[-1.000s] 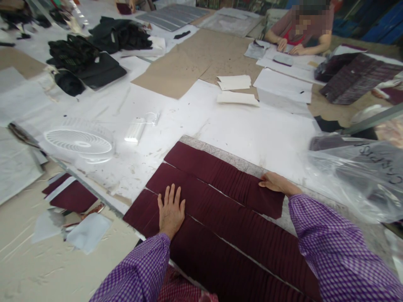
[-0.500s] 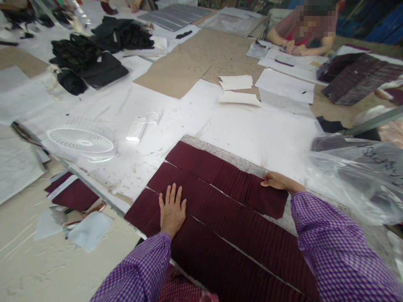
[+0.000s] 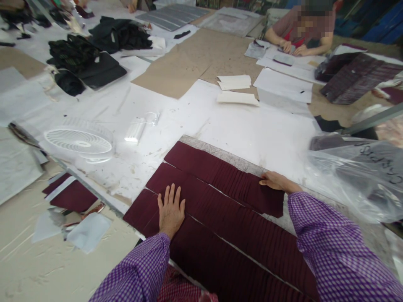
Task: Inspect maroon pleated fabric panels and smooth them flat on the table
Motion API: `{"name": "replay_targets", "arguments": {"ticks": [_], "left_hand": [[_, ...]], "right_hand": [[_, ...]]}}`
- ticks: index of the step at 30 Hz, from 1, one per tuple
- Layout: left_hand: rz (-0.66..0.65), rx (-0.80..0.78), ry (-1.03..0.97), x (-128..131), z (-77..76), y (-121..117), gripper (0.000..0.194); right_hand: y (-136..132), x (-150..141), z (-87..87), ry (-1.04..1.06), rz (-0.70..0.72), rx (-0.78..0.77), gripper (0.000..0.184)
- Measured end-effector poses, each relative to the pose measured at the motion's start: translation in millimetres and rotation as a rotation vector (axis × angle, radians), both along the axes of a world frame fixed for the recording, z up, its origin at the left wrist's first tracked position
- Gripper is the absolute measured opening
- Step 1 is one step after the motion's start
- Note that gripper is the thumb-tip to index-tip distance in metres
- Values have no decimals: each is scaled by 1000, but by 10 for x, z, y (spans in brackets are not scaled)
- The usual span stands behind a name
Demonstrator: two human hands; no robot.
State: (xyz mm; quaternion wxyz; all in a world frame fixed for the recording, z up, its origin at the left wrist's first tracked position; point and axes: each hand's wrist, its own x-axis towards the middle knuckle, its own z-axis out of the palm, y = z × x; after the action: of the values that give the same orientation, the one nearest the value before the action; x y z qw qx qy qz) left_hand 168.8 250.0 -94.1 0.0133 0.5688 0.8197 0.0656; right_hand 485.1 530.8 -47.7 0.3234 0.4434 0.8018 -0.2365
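Observation:
Overlapping maroon fabric pieces (image 3: pixel 220 201) lie in three long rows on a grey marbled board (image 3: pixel 204 147) in front of me. My left hand (image 3: pixel 171 209) rests flat on the left part of the rows, fingers spread. At the right end of the far row, my right hand (image 3: pixel 274 181) pinches the upper edge of a maroon fabric piece (image 3: pixel 270 201) between thumb and fingers. That piece lies over the closely stepped edges beside it. My right hand's lower fingers are partly hidden.
A white fan (image 3: pixel 78 141) and a white power strip (image 3: pixel 135 131) stand left of the board. Clear plastic bags (image 3: pixel 352 176) crowd the right side. Black cloth (image 3: pixel 119 35) is piled at the back left. Across the table, a person (image 3: pixel 299 37) handles small pieces.
My right hand and the fabric piece it pinches have shifted very slightly toward the left. My left hand stays flat in place on the rows. The view has moved a little.

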Motion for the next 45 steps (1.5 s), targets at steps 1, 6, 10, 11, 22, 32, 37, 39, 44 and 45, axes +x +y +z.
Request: {"name": "replay_targets", "arguments": {"ticks": [1,6,10,11,22,32,37,39,44,45], "left_hand": [[0,-1,3,0,-1,0,50],[-4,-12,14,-7,2,-3,50],[-4,-17,21,-7,7,-8,50],[-4,-17,23,-6,7,-9,50],[-5,-10,37,-9,-16,-1,50],[-11,-10,38,-3,-10,0,51],[-11,-10,30,-7,-13,0,50],[-11,-9,26,-9,-16,0,50],[-7,-8,17,-9,-17,0,50],[-7,-8,16,-8,-17,0,50]], "right_hand": [[3,-2,6,2,-2,-2,23],[-19,5,5,3,-21,6,23],[-52,41,-10,23,-32,25,23],[-60,53,-12,38,-32,27,24],[-130,87,7,109,-24,86,24],[-143,74,-18,62,11,146,20],[-194,72,-52,27,2,205,20],[-253,53,-54,11,-10,251,20],[-421,-30,22,24,-40,409,26],[-433,-45,46,51,-27,428,29]]}}
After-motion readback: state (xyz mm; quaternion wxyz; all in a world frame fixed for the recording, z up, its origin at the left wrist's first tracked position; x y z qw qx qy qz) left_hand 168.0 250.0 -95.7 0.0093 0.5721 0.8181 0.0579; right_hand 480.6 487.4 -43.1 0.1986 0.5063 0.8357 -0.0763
